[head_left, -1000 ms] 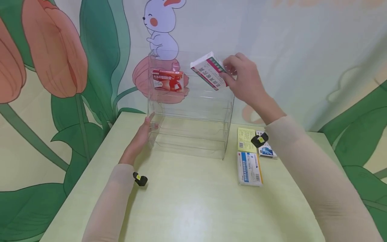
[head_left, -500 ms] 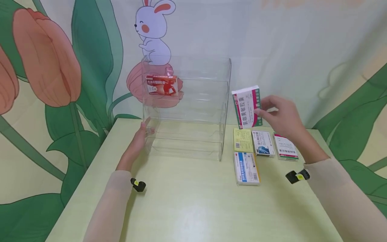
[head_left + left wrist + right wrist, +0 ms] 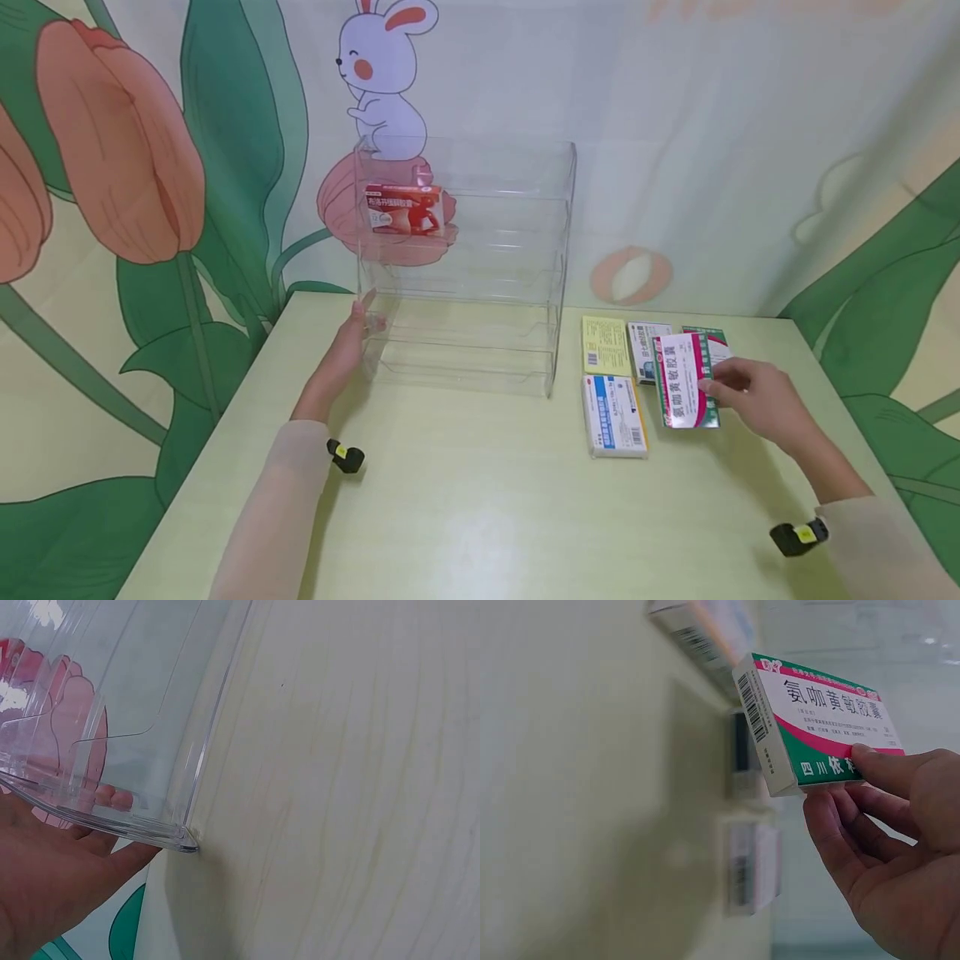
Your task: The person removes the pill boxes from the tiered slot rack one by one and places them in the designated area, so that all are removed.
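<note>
My right hand pinches a white, green and magenta medicine box by its right edge, thumb on the printed face. The box is tilted over the table, overlapping a white-and-blue medicine box and a similar green-and-magenta box in the head view. My left hand grips the lower left side of a clear acrylic rack; in the left wrist view, fingertips show through the plastic. A red medicine box stands at the left of an upper tier.
A yellow box and a white box with a blue stripe lie right of the rack on the pale table. A printed cloth with tulips and a rabbit hangs behind.
My right hand has carried the medicine box from the rack's upper right, rightward and down over the boxes on the table. The left hand stays at the rack's side.
</note>
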The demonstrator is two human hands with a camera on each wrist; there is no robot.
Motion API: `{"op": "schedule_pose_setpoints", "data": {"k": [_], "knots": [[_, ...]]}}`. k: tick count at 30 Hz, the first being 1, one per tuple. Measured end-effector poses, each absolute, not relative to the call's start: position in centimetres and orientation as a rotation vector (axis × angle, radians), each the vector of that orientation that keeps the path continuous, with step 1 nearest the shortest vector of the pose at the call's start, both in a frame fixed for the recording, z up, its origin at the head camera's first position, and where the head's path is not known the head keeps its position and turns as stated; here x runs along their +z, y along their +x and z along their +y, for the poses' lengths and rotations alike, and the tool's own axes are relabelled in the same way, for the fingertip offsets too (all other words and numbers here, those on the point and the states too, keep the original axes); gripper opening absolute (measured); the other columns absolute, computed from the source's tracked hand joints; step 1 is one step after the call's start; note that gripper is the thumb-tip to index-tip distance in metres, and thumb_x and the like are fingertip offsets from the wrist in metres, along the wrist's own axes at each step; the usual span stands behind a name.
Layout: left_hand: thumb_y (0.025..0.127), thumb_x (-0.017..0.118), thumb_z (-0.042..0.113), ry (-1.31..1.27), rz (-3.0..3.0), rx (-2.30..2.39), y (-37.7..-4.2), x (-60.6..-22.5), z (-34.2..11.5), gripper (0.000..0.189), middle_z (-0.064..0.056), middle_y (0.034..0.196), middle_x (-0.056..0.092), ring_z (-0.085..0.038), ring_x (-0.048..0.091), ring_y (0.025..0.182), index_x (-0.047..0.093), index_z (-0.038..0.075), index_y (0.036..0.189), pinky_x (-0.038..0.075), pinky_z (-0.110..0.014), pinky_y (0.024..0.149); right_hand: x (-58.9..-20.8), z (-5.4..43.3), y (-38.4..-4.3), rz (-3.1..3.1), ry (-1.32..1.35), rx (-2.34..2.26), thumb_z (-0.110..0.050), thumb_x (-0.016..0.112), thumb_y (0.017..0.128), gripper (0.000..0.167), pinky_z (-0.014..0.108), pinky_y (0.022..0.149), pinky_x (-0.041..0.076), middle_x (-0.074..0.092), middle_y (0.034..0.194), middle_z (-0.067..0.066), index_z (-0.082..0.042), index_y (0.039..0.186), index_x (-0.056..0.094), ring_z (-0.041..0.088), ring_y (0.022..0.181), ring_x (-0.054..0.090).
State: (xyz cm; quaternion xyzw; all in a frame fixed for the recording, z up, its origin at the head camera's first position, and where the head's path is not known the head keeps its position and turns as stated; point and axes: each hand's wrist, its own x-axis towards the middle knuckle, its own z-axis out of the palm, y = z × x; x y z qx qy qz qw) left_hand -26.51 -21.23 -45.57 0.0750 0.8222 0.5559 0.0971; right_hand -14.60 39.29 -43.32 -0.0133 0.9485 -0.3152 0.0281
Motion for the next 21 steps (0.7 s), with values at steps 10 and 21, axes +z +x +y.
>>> {"op": "schedule_pose_setpoints", "data": {"k": [10,21], "knots": [[0.109,0.005,0.066,0.199,2.479,1.669,-28.1,-48.4,-21.9,0.067,-0.025,0.162,0.042,-0.044,0.025,0.158,0.005,0.041,0.171,0.003,-0.076,0.121,-47.3,40.9,-13.5,2.666,0.075,-0.992,-0.032,0.069,0.105,0.048,0.030,0.074,0.056,0.069,0.108,0.014,0.010,0.127,0.065,0.026,0.093,0.062],[0.110,0.004,0.065,0.207,2.484,1.656,-28.1,-48.5,-22.0,0.065,-0.025,0.162,0.043,-0.044,0.026,0.157,0.005,0.042,0.171,0.001,-0.075,0.121,-47.3,39.6,-13.9,2.606,0.115,-0.943,-0.022,0.070,0.104,0.034,0.035,0.074,0.059,0.070,0.098,0.012,0.011,0.115,0.069,0.024,0.083,0.064]]}}
